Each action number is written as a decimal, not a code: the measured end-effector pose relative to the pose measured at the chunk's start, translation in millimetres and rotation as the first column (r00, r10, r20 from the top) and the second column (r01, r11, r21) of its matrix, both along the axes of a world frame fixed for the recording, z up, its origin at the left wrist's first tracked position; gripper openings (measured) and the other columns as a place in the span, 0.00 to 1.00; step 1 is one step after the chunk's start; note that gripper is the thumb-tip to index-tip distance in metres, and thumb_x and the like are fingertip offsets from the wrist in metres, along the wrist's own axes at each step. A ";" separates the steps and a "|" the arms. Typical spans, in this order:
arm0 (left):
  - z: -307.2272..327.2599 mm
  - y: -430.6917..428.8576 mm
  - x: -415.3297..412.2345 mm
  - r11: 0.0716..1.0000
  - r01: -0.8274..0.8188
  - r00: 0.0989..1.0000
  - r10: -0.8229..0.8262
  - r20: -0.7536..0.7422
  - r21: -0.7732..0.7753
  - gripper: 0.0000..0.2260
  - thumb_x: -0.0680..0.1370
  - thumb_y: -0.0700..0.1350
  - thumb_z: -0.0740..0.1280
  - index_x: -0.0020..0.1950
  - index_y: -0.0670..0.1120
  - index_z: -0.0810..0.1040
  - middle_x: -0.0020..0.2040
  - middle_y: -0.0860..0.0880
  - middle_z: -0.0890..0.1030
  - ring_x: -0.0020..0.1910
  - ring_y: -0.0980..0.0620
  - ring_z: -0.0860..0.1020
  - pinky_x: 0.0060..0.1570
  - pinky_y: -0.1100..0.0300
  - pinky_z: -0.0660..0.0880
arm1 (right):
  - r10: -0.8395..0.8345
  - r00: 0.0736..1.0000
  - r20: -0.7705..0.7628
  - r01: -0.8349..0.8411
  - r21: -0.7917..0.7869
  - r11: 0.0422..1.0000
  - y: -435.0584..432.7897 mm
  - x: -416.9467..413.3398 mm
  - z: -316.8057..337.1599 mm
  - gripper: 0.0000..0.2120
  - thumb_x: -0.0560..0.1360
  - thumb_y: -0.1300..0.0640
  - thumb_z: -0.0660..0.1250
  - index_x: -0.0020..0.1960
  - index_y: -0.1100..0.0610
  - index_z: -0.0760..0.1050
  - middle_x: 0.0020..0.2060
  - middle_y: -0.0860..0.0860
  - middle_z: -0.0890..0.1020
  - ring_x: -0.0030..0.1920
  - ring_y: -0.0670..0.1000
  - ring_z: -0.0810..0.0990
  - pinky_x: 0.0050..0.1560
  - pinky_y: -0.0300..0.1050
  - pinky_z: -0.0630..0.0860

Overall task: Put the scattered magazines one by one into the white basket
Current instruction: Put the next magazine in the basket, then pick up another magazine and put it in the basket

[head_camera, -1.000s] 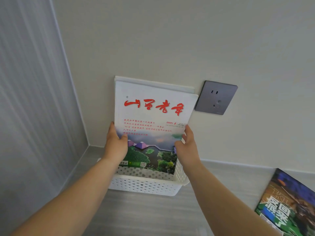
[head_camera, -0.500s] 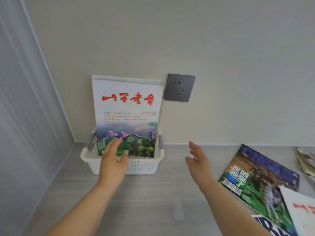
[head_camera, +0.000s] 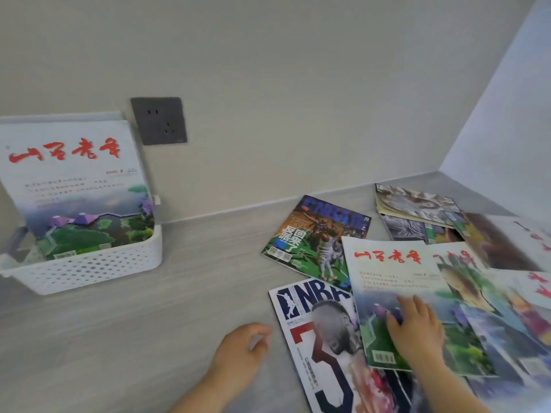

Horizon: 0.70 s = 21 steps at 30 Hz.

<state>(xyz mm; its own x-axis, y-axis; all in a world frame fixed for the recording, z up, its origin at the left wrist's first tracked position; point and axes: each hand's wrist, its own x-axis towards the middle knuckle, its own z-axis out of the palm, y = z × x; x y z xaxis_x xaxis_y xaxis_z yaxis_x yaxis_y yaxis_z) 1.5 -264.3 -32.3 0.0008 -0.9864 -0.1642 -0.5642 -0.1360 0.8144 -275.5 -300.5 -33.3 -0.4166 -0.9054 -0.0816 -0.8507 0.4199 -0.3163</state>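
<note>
Stowed in white perforated basket (head_camera: pixel 89 269): white red-titled magazine (head_camera: pixel 71 174). Many left on grey desk (head_camera: pixel 193 263). Flat on second red-titled copy (head_camera: pixel 387 269): right hand (head_camera: pixel 417 332); left hand (head_camera: pixel 238 350) slack, empty.

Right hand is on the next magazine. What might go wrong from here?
The right hand lies flat on the white magazine, which overlaps the NBA magazine and the green magazine; dragging it may pull those along. In the white basket, the standing magazine rises well above the rim and leans toward the wall; slotting another in front might tip it forward.
</note>
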 end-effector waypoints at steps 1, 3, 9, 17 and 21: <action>0.0 -0.8 -14.6 0.999 0.032 0.999 -0.033 0.012 0.017 0.12 0.76 0.41 0.61 0.58 0.48 0.76 0.60 0.52 0.77 0.57 0.58 0.73 0.51 0.74 0.62 | -0.025 1.000 -0.019 0.025 0.026 0.999 3.8 -13.7 -2.1 0.23 0.76 0.49 0.57 0.69 0.53 0.61 0.73 0.56 0.60 0.73 0.58 0.55 0.72 0.54 0.54; 3.2 -3.0 -45.7 0.992 0.112 0.993 -0.113 0.022 0.058 0.13 0.77 0.44 0.60 0.60 0.49 0.74 0.61 0.53 0.76 0.54 0.60 0.72 0.51 0.72 0.64 | -0.066 0.997 -0.026 0.068 0.061 0.996 9.6 -37.4 -5.5 0.23 0.76 0.48 0.57 0.69 0.53 0.60 0.73 0.55 0.59 0.73 0.57 0.54 0.73 0.55 0.53; 14.5 -16.6 -132.5 0.933 0.236 0.970 -0.241 -0.015 0.272 0.03 0.77 0.45 0.58 0.47 0.53 0.69 0.43 0.52 0.70 0.35 0.58 0.68 0.34 0.64 0.65 | -0.093 0.996 0.017 0.090 0.119 0.989 6.4 -74.0 -9.0 0.31 0.75 0.43 0.57 0.72 0.55 0.52 0.74 0.57 0.52 0.74 0.58 0.50 0.73 0.54 0.50; -2.0 -50.0 -181.5 0.942 0.053 0.996 -0.023 -0.092 0.331 0.15 0.77 0.43 0.60 0.62 0.38 0.69 0.44 0.48 0.73 0.40 0.54 0.74 0.42 0.70 0.72 | -0.070 0.994 0.088 0.061 0.104 0.993 0.4 -95.5 -7.7 0.29 0.74 0.46 0.59 0.70 0.55 0.55 0.73 0.55 0.58 0.72 0.58 0.56 0.70 0.51 0.57; -3.2 -47.7 -188.5 0.897 0.139 0.983 -0.074 -0.167 0.421 0.22 0.77 0.46 0.60 0.69 0.42 0.61 0.55 0.47 0.75 0.48 0.53 0.74 0.48 0.65 0.73 | -0.076 0.991 0.114 0.069 0.063 0.996 -3.5 -103.3 -6.6 0.25 0.74 0.50 0.61 0.68 0.56 0.59 0.69 0.54 0.65 0.69 0.58 0.62 0.67 0.51 0.62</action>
